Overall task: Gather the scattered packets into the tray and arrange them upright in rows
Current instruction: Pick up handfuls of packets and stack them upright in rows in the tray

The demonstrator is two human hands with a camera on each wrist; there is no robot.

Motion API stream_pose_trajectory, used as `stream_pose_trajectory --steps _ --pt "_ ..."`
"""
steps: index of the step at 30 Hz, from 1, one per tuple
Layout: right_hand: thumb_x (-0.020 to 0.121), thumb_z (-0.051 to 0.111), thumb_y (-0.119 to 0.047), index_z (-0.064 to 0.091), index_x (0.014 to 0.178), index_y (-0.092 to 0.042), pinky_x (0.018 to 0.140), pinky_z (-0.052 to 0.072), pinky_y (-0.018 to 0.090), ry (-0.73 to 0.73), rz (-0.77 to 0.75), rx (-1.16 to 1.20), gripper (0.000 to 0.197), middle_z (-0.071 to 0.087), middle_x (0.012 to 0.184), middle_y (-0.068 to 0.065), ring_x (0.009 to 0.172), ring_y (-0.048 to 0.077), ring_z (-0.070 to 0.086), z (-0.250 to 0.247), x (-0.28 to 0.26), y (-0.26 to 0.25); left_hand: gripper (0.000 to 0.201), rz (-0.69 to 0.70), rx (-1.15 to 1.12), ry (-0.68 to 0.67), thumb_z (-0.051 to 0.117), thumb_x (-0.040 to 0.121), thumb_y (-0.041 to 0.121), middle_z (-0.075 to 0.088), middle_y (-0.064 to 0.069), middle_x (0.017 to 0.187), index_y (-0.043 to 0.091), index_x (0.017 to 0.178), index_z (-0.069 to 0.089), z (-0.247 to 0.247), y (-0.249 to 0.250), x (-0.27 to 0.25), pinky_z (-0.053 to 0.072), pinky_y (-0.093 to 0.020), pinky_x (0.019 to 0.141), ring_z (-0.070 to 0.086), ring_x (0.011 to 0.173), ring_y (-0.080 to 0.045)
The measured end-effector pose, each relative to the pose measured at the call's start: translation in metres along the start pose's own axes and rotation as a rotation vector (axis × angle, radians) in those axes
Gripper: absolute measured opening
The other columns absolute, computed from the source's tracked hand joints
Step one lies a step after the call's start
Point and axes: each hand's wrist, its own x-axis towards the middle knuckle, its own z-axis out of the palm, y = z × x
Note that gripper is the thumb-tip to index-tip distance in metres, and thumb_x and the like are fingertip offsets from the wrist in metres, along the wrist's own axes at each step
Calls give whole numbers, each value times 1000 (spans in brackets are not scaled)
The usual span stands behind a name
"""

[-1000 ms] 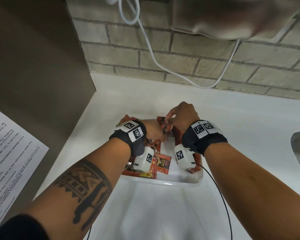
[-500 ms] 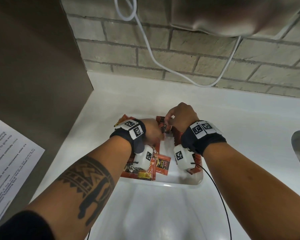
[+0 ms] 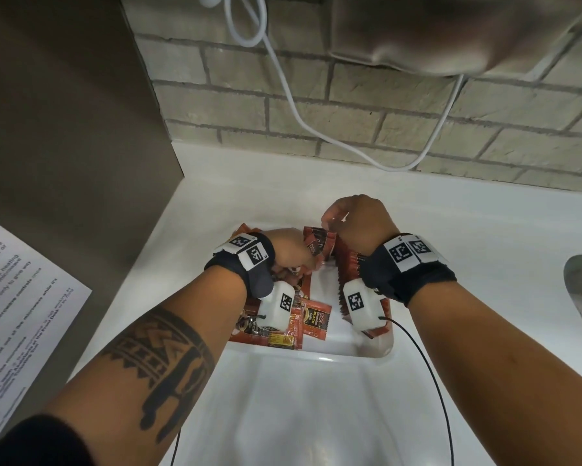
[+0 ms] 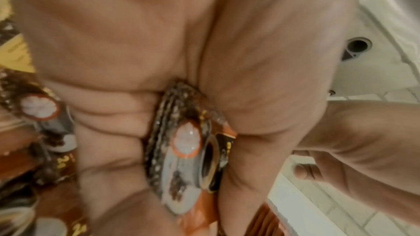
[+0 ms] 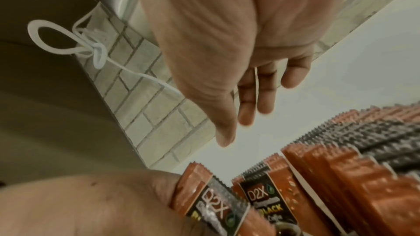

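Brick wall (image 3: 400, 105) backs a white bench (image 3: 467, 237) where a white tray (image 3: 346, 344) holds orange packets (image 3: 311, 319). Left hand (image 3: 291, 248) is over the tray's left side, its fingers (image 4: 109, 152) curled round a small stack of packets (image 4: 186, 150). Right hand (image 3: 360, 223) hovers above an upright row (image 5: 354, 164) along the tray's right side, its fingers (image 5: 263, 87) straight and together, holding nothing. More packets lie flat in the tray.
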Motion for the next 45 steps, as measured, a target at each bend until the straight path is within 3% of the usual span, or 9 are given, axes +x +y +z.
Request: stream_pose_trajectory --steps 4,13,17,22,27,31,34,38,45 --pt "82 76 -29 74 90 -23 66 42 17 -181 -23 94 10 71 88 -10 84 7 64 -1 -7 1 5 138 -318 34 77 88 7 73 -4 89 7 89 72 -3 -5 -9 62 -29 70 69 78 -15" --pt "79 83 -22 72 78 -26 82 52 32 -43 -36 330 12 74 86 4 85 18 69 -8 -5 7 35 312 -572 11 76 89 13 72 -4 102 4 121 66 -3 -14 -13 61 -30 76 70 93 -14" --pt "83 80 -21 71 76 -29 74 48 23 -8 -51 323 13 73 82 -3 81 12 67 -14 -5 6 21 332 -514 12 74 90 15 70 -2 99 16 109 67 -2 -15 -16 59 -30 80 67 93 -16" --pt "86 76 -20 69 78 -27 69 43 20 -22 -82 275 13 69 77 -9 75 7 62 -20 -4 2 26 302 -448 127 80 86 24 74 -2 93 12 107 71 -4 -18 -15 53 -23 60 69 85 -18" --pt "90 72 -19 69 80 -25 62 39 15 20 -80 219 11 67 78 -10 71 3 58 -27 -2 0 36 144 -240 191 80 86 36 76 -10 88 5 102 74 -14 -15 -21 59 -34 71 70 74 -28" --pt "89 64 -13 71 78 -23 53 33 0 10 -73 52 17 65 75 -15 69 -5 55 -33 -4 2 19 -17 122 256 65 95 10 59 -1 72 15 80 56 -28 -14 -31 40 -13 37 57 43 -5" --pt "87 64 -14 74 78 -25 56 31 6 -27 -61 -53 17 57 74 -20 70 -3 51 -27 -6 -1 11 -94 395 218 61 92 11 60 -7 71 8 82 63 -28 -6 -36 36 -17 39 51 52 -18" --pt "82 67 -16 74 70 -29 59 38 18 -63 -22 -109 19 59 72 -16 73 5 56 -10 -3 -3 21 -28 353 138 62 97 29 64 0 74 15 81 61 -12 -1 -26 47 -23 52 57 58 -14" --pt "79 64 -13 67 55 -33 79 53 31 -130 50 -216 32 63 73 -13 79 14 61 9 4 -4 16 -40 429 17 65 91 24 62 -7 75 12 81 65 7 12 -7 43 -24 50 55 65 -24"
